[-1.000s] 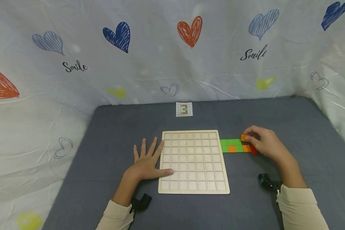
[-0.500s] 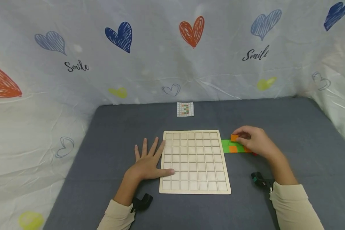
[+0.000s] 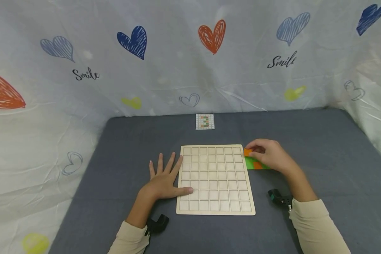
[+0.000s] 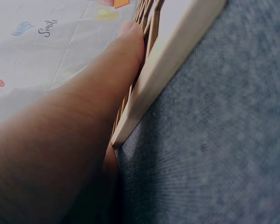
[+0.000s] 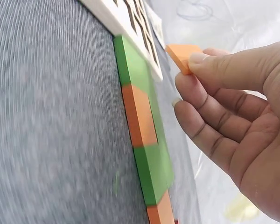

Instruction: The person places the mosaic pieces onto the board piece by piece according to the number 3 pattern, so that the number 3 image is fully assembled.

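Note:
A wooden grid board (image 3: 213, 180) lies on the dark grey table. My left hand (image 3: 161, 183) spreads its fingers at the board's left edge, the thumb (image 4: 123, 56) resting over its rim. Between thumb and fingers, my right hand (image 3: 270, 153) pinches an orange square tile (image 5: 183, 55), held up by the board's upper right edge. Below that hand, a row of tiles runs out from the board's right side: a green tile (image 5: 133, 65), an orange tile (image 5: 139, 114), another green tile (image 5: 151, 170) and more orange. The hand hides part of this row in the head view.
Behind the board lies a small printed card (image 3: 205, 121) with a coloured grid pattern. A white curtain (image 3: 165, 70) with hearts hangs along the back of the table (image 3: 139, 134). A black camera mount sits on each wrist.
My right hand has carried the orange tile leftward, from the far end of the tile row to the board's right edge. The left hand has stayed at the board.

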{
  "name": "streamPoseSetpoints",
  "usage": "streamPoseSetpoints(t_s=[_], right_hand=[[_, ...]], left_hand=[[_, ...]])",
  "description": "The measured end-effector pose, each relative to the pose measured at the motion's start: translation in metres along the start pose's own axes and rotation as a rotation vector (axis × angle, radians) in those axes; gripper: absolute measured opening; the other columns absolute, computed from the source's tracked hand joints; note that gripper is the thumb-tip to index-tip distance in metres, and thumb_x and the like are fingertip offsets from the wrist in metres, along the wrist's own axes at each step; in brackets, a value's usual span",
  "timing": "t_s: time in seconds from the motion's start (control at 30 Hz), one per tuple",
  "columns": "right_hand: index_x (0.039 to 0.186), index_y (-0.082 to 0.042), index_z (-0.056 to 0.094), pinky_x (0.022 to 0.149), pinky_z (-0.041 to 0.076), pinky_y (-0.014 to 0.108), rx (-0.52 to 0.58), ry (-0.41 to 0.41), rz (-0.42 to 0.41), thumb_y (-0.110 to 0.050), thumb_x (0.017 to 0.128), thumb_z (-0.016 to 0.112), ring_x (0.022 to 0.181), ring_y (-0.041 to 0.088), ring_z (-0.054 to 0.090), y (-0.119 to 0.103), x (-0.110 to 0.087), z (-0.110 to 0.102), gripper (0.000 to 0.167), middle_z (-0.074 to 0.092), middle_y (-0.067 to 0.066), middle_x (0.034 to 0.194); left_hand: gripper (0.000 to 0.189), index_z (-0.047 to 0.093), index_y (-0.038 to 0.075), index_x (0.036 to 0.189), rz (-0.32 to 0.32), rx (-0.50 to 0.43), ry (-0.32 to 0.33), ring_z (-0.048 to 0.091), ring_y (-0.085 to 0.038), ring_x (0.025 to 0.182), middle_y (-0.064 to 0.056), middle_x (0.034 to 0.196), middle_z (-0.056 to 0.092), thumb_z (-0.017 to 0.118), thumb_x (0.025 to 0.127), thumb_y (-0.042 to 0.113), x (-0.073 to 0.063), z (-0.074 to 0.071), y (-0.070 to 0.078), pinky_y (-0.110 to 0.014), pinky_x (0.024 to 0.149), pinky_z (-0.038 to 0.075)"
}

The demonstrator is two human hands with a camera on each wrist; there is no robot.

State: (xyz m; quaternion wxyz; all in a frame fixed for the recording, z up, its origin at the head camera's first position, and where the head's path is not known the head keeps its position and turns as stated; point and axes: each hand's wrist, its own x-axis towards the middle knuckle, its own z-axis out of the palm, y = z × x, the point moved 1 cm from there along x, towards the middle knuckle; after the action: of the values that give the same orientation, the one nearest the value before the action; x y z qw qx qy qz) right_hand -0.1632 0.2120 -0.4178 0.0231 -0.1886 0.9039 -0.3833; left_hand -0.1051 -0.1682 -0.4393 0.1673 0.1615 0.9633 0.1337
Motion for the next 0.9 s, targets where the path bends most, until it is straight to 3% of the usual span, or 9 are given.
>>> streamPoseSetpoints(t_s=[0.5,0.67,0.9], right_hand=[[0.101,-0.005,0.076,0.076,0.054,0.035,0.084,-0.075,-0.058,0.002,0.088,0.075,0.085,0.019,0.066,-0.021,0.018,0.021,0.015,0.072,0.004,0.097],[0.098,-0.007,0.076,0.073,0.052,0.036,0.068,-0.097,-0.056,-0.001,0.088,0.075,0.080,0.016,0.063,-0.028,0.025,0.030,0.012,0.071,0.000,0.093],[0.096,-0.010,0.077,0.072,0.050,0.036,0.042,-0.122,-0.058,-0.001,0.087,0.076,0.077,0.015,0.059,-0.039,0.032,0.043,0.013,0.070,-0.004,0.089]], left_hand=[[0.119,0.000,0.028,0.163,-0.008,-0.014,0.005,-0.025,-0.043,0.145,-0.005,0.167,-0.010,0.054,0.075,0.088,0.004,0.006,-0.004,-0.069,0.105,-0.021],[0.119,0.002,0.025,0.163,0.004,-0.022,0.011,-0.023,-0.045,0.145,-0.009,0.168,-0.007,0.056,0.077,0.086,0.002,0.002,-0.001,-0.070,0.105,-0.020],[0.122,-0.001,0.030,0.163,-0.005,-0.016,0.031,-0.027,-0.041,0.145,-0.003,0.167,-0.011,0.050,0.071,0.093,0.005,0.011,-0.008,-0.067,0.104,-0.024]])
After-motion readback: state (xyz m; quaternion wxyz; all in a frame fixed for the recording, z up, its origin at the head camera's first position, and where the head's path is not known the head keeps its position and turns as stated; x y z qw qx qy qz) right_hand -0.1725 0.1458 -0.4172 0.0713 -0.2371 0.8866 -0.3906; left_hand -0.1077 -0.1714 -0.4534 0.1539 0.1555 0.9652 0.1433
